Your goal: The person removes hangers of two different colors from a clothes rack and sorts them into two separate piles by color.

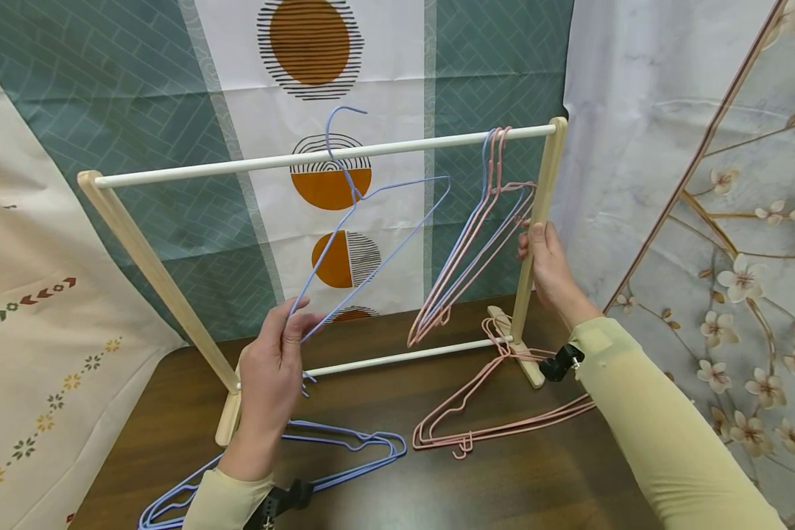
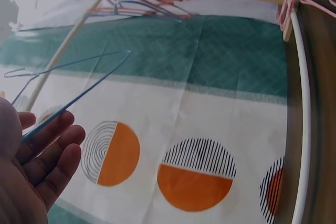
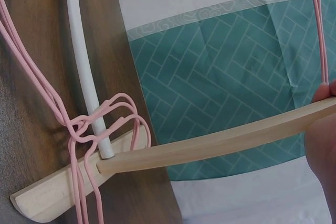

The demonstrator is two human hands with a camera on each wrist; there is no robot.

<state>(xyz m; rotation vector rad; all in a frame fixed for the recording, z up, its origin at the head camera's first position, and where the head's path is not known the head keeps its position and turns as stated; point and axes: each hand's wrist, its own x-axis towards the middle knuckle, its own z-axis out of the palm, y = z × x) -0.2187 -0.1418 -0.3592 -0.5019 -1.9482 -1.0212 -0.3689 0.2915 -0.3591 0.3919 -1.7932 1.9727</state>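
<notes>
My left hand (image 1: 274,361) holds a blue clothes hanger (image 1: 334,232) by its lower corner. In the head view the hanger's hook stands higher than the white top rail (image 1: 271,162) of a small garment rack. The left wrist view shows the blue hanger (image 2: 84,95) between thumb and fingers. My right hand (image 1: 550,265) grips the rack's wooden right post (image 1: 526,294). Close to that hand, several pink and blue hangers (image 1: 460,258) hang together at the rail's right end. In the right wrist view only part of the right hand (image 3: 321,135) shows, around the post.
Blue hangers (image 1: 358,436) lie on the dark wooden table (image 1: 397,500) at front left. Pink hangers (image 1: 483,434) lie at front right, their hooks at the rack's right foot (image 1: 530,372). A white lower bar (image 1: 404,357) joins the posts. Patterned cloths hang behind and beside the rack.
</notes>
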